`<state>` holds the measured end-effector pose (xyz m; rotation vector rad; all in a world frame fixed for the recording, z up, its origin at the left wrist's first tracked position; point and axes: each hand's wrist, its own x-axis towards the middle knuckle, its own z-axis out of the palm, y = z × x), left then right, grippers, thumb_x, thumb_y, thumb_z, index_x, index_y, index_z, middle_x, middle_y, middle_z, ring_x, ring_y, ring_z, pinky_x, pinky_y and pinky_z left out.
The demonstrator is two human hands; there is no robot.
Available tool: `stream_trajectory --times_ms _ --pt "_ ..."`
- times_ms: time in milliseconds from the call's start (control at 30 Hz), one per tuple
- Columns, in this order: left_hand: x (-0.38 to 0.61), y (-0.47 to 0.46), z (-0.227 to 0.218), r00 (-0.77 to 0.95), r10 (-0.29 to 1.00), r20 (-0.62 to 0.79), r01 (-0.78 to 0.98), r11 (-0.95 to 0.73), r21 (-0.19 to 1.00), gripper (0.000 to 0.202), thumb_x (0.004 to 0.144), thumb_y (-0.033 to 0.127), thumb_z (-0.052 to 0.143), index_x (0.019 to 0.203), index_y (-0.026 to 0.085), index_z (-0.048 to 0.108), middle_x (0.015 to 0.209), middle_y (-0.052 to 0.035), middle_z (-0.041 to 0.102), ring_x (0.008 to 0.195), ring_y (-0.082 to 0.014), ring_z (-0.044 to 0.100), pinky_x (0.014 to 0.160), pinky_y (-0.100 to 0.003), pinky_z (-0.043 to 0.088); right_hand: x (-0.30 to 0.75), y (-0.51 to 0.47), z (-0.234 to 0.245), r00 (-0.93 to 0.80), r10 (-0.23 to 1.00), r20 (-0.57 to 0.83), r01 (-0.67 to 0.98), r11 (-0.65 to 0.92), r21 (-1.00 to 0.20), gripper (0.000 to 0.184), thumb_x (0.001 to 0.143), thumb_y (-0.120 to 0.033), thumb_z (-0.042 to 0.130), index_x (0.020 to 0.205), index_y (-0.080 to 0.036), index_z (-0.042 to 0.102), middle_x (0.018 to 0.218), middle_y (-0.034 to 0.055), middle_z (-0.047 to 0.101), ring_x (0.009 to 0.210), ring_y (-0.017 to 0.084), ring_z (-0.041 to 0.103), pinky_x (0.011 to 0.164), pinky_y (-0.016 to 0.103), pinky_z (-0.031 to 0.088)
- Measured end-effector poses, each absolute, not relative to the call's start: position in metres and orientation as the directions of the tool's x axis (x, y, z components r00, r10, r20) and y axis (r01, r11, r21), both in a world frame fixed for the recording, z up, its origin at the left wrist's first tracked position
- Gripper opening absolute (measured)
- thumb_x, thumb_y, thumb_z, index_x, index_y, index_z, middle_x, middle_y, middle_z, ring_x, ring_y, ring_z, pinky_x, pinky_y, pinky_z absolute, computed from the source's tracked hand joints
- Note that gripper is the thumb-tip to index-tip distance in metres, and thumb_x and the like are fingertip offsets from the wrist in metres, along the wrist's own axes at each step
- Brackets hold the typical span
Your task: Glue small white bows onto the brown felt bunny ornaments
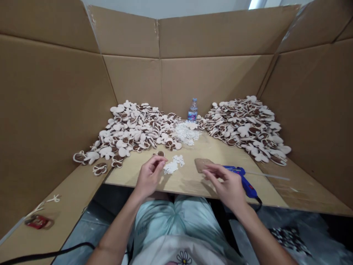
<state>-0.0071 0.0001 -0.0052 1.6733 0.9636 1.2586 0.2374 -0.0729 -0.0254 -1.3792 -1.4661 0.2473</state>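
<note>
My left hand point(150, 175) is over the near part of the board, thumb and fingers pinched together. Whatever it pinches, if anything, is too small to make out. Just behind its fingers sits a brown and white felt piece point(159, 153). Beside the fingertips lies a small heap of white pieces point(171, 168). My right hand point(224, 182) has its thumb and fingertips drawn close together near a brown flat pad point(201, 164); anything between them cannot be made out. A blue glue gun point(248, 186) lies partly behind this hand, with a clear glue stick point(271, 175) extending to the right.
Large piles of white and brown felt pieces rise at the left point(132, 129) and right point(248, 129). Between them are a water bottle point(192, 110) and loose white pieces point(187, 133). Cardboard walls point(215, 38) enclose the board. A red tool point(38, 221) lies at lower left.
</note>
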Motion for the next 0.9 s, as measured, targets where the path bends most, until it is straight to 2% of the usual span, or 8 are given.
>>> stream_trajectory --times_ms 67,133,200,333,433,633,767,900 --pt "-0.003 -0.01 -0.004 0.284 0.883 0.373 -0.026 -0.382 0.924 0.019 0.089 0.035 0.06 0.088 0.018 0.066 0.077 -0.0018 0.057 0.066 -0.0133 0.05 0.06 -0.024 0.039 0.217 -0.077 -0.017 0.138 0.793 0.594 0.55 0.437 -0.712 0.017 0.085 -0.031 0.066 0.095 -0.017 0.069 0.079 0.0063 0.074 0.066 0.017 0.07 0.061 0.026 0.056" --pt "0.002 -0.02 -0.002 0.348 0.839 0.417 -0.227 -0.356 0.906 0.018 0.088 0.036 0.062 0.085 0.018 0.065 0.078 -0.0016 0.053 0.066 -0.0125 0.048 0.061 -0.024 0.038 0.198 -0.081 -0.007 0.034 0.745 0.667 0.471 0.577 -0.668 0.013 0.083 -0.025 0.07 0.093 -0.017 0.067 0.078 0.0041 0.071 0.063 0.014 0.065 0.058 0.025 0.055" --pt "0.008 -0.03 -0.001 0.406 0.796 0.449 -0.422 -0.272 0.865 0.019 0.085 0.036 0.067 0.081 0.018 0.062 0.074 -0.0005 0.05 0.062 -0.0114 0.045 0.058 -0.024 0.036 0.181 -0.087 0.004 -0.028 0.68 0.733 0.361 0.691 -0.626 0.02 0.078 -0.023 0.075 0.094 -0.016 0.066 0.079 0.0032 0.067 0.063 0.013 0.062 0.054 0.023 0.052" --pt "0.017 -0.043 0.002 0.501 0.718 0.484 -0.624 -0.088 0.776 0.04 0.063 0.047 0.082 0.071 0.02 0.055 0.062 0.0043 0.042 0.054 -0.0098 0.038 0.051 -0.022 0.033 0.161 -0.1 0.023 -0.078 0.568 0.819 0.21 0.813 -0.544 0.025 0.074 -0.02 0.08 0.095 -0.016 0.067 0.083 0.0051 0.067 0.072 0.015 0.064 0.059 0.026 0.055" --pt "0.018 -0.045 0.003 0.523 0.67 0.526 -0.677 -0.048 0.735 0.051 0.05 0.052 0.084 0.063 0.019 0.047 0.059 0.0056 0.041 0.053 -0.0088 0.035 0.053 -0.022 0.033 0.155 -0.109 0.034 -0.111 0.581 0.806 0.188 0.809 -0.557 0.019 0.075 -0.02 0.079 0.092 -0.016 0.071 0.083 0.0057 0.067 0.073 0.015 0.066 0.063 0.026 0.057" --pt "0.015 -0.051 0.007 0.521 0.685 0.509 -0.681 -0.026 0.732 0.05 0.061 0.048 0.083 0.059 0.019 0.042 0.056 0.0047 0.042 0.053 -0.0104 0.037 0.053 -0.023 0.035 0.154 -0.116 0.042 -0.216 0.557 0.802 0.239 0.827 -0.509 0.014 0.08 -0.018 0.073 0.094 -0.017 0.075 0.085 0.0063 0.068 0.074 0.014 0.066 0.064 0.024 0.057" --pt "0.016 -0.054 0.01 0.506 0.696 0.51 -0.69 -0.028 0.723 0.05 0.058 0.049 0.083 0.058 0.019 0.043 0.056 0.0048 0.041 0.051 -0.0104 0.036 0.048 -0.023 0.034 0.154 -0.116 0.04 -0.257 0.526 0.811 0.226 0.849 -0.478 0.015 0.081 -0.01 0.07 0.093 -0.017 0.075 0.088 0.0066 0.07 0.079 0.014 0.067 0.068 0.025 0.056" --pt "0.016 -0.055 0.011 0.485 0.724 0.491 -0.676 -0.045 0.735 0.052 0.056 0.05 0.083 0.055 0.019 0.041 0.054 0.0049 0.04 0.05 -0.01 0.035 0.049 -0.024 0.031 0.154 -0.116 0.041 -0.245 0.505 0.828 0.187 0.862 -0.471 0.01 0.085 -0.012 0.066 0.09 -0.017 0.073 0.088 0.0064 0.072 0.08 0.014 0.068 0.073 0.025 0.057"
